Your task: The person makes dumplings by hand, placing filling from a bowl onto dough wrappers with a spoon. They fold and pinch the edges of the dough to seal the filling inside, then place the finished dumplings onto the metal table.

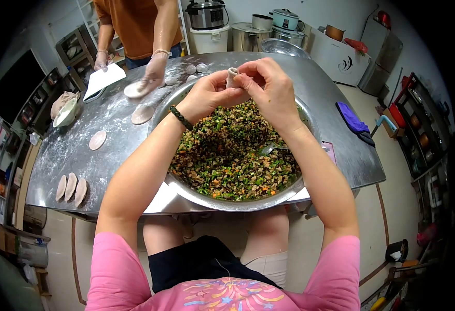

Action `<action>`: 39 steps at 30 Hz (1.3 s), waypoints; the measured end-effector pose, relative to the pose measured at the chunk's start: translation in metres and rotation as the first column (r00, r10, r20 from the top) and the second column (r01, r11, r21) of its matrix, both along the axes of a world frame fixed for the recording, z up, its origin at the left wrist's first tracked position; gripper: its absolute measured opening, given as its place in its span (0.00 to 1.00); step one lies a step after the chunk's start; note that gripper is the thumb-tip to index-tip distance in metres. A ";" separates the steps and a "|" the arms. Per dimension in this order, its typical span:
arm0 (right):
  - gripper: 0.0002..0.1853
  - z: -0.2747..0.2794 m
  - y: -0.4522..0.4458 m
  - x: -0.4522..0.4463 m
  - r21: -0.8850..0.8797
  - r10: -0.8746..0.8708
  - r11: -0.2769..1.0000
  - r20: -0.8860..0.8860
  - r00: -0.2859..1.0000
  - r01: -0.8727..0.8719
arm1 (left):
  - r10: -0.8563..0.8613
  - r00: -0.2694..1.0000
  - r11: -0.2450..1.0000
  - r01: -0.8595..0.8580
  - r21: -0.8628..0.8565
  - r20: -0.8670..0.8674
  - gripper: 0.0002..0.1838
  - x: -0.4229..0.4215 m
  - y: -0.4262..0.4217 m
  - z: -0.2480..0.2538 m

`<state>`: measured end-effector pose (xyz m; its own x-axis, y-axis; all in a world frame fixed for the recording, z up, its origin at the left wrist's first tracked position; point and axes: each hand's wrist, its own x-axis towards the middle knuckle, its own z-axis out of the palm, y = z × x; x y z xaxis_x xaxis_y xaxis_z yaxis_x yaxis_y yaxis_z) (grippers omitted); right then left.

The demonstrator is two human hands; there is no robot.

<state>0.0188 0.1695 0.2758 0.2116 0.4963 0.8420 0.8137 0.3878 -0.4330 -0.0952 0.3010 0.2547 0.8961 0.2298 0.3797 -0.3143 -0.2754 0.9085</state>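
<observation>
Both my hands meet above the far side of a large metal bowl (222, 203), pinching a dumpling (232, 78) of pale dough between them. My left hand (213, 96), with a dark beaded bracelet at the wrist, holds it from the left. On the other side my right hand (270, 88) grips its edge with thumb and fingers. Chopped filling (227, 150) of green, brown and orange bits fills the bowl. A metal spoon (269, 149) rests in the filling, its bowl partly buried. Several finished dumplings (71, 187) lie in a row at the table's left front.
Across the floured metal table (64, 150), a co-worker's gloved hand (155, 72) presses a dough round (133, 90); the other holds a white board (104, 82). More wrappers (98, 140) lie about. A purple cloth item (352, 119) sits at right, a bowl of dough (66, 111) at left.
</observation>
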 end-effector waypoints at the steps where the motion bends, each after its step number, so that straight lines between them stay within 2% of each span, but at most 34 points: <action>1: 0.07 -0.001 0.001 0.001 0.005 0.010 1.000 0.018 1.000 -0.010 | 0.000 1.000 1.000 0.000 -0.001 0.000 0.17 0.001 0.000 -0.001; 4: 0.06 -0.002 0.002 0.002 -0.009 -0.031 0.999 0.044 0.999 0.031 | 0.000 1.000 1.000 0.000 0.006 -0.016 0.17 0.001 -0.001 -0.001; 8: 0.06 0.001 -0.002 -0.003 0.000 0.014 1.000 -0.007 1.000 -0.014 | -0.010 1.000 1.000 0.010 0.005 -0.021 0.18 0.000 -0.002 0.000; 10: 0.06 -0.001 0.001 0.000 0.003 0.008 1.000 0.059 0.998 -0.008 | -0.021 1.000 1.000 0.020 -0.018 -0.018 0.18 0.002 -0.001 -0.002; 14: 0.06 -0.003 0.002 0.001 0.009 -0.024 1.000 0.079 0.997 0.023 | -0.036 0.999 0.999 0.036 0.007 -0.024 0.17 0.002 0.000 -0.003; 16: 0.06 -0.001 0.001 -0.002 0.020 0.026 0.999 0.053 0.998 -0.027 | -0.041 0.999 0.999 0.041 -0.012 -0.004 0.17 0.002 -0.001 -0.002; 23: 0.08 -0.003 0.004 0.002 -0.012 0.025 1.000 0.079 0.997 -0.024 | 0.006 1.000 0.997 -0.006 0.072 0.002 0.18 0.003 -0.002 -0.002; 26: 0.10 -0.005 0.005 0.004 0.047 0.012 0.999 0.142 0.990 -0.019 | -0.006 1.000 0.996 0.006 0.087 0.003 0.17 0.004 -0.002 -0.003; 29: 0.12 -0.010 0.011 0.012 0.069 0.018 0.997 0.192 0.981 -0.031 | 0.016 0.997 0.989 -0.004 0.151 -0.074 0.15 0.005 0.001 -0.007; 31: 0.12 -0.009 0.012 0.014 0.011 0.071 0.997 -0.041 0.997 -0.070 | -0.004 0.989 0.993 0.021 0.112 -0.149 0.16 0.005 0.002 -0.004; 32: 0.12 -0.011 0.017 0.020 0.012 0.070 0.997 -0.041 0.997 -0.070 | -0.004 0.989 0.993 0.022 0.114 -0.149 0.16 0.005 0.002 -0.004; 33: 0.15 -0.017 0.025 0.028 -0.002 0.022 1.000 -0.193 0.981 -0.022 | 0.009 0.998 0.986 -0.020 -0.166 -0.068 0.17 0.004 0.001 -0.003; 34: 0.19 -0.020 0.029 0.032 -0.022 -0.027 1.000 -0.339 0.940 0.021 | 0.044 0.999 0.900 -0.037 -0.434 0.007 0.18 0.003 0.000 -0.002; 35: 0.23 -0.025 0.028 0.037 -0.242 -0.128 0.969 -0.340 0.932 0.045 | 0.003 0.999 0.878 0.017 -0.478 0.040 0.21 0.000 0.006 0.002; 36: 0.23 -0.028 0.028 0.033 -0.236 -0.123 0.971 -0.342 0.931 0.041 | -0.022 0.999 0.816 0.036 -0.577 0.031 0.25 0.000 0.013 0.007; 37: 0.23 -0.033 0.027 0.027 -0.434 -0.052 0.896 -0.322 0.945 -0.099 | 0.045 0.997 0.777 0.000 -0.630 0.055 0.27 -0.001 0.015 0.006; 38: 0.23 -0.038 0.027 0.021 -0.609 0.023 0.761 -0.316 0.948 -0.222 | 0.113 0.991 0.731 -0.032 -0.681 0.075 0.28 -0.001 0.016 0.005; 39: 0.24 -0.038 0.027 0.012 -0.602 0.082 0.760 -0.286 0.955 -0.245 | 0.114 0.991 0.734 -0.035 -0.678 0.072 0.28 -0.001 0.016 0.005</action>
<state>0.0308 0.1962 0.2374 0.2215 0.9374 0.2687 0.6090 0.0822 -0.7889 -0.0958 0.3169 0.2597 0.8302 0.5253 0.1865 -0.4204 0.3703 0.8284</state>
